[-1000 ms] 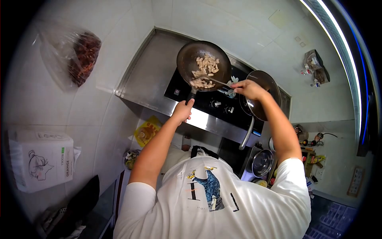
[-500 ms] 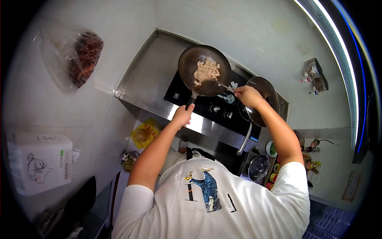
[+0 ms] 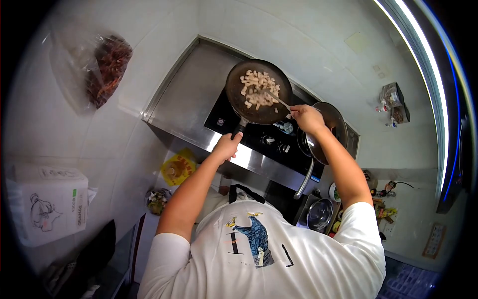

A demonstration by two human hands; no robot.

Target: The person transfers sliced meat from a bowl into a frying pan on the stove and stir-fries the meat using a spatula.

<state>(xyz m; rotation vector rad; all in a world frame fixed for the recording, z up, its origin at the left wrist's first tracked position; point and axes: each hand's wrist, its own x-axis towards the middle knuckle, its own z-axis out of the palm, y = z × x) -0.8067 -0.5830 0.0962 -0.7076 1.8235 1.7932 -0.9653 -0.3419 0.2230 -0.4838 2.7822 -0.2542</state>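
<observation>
My left hand (image 3: pixel 227 148) is wrapped round the black handle (image 3: pixel 239 128) of a dark wok (image 3: pixel 235 92), over the left part of the cooktop. Pale, small-cut pieces of meat (image 3: pixel 258 79) lie spread in the wok. My right hand (image 3: pixel 307 118) grips a metal spatula (image 3: pixel 280 100), whose shaft slants down and left into the pieces. Motion blurs the spatula's head among them. Just beneath my right hand and forearm stands a second pan (image 3: pixel 334 117), partly hidden by them, with a long metal handle (image 3: pixel 304 182) pointing toward me.
The black cooktop (image 3: pixel 259 149) with knobs is set in a steel counter (image 3: pixel 191 79) against tiled walls. A metal bowl (image 3: pixel 319 213) stands at the lower right beside jars. On the left wall hang a bag of dark red dried food (image 3: pixel 110 70) and a tissue pack (image 3: pixel 47 204).
The meat has gone from a clump to a wider scatter across the wok. My right hand and the spatula have shifted slightly left and down. My left hand keeps hold of the wok handle.
</observation>
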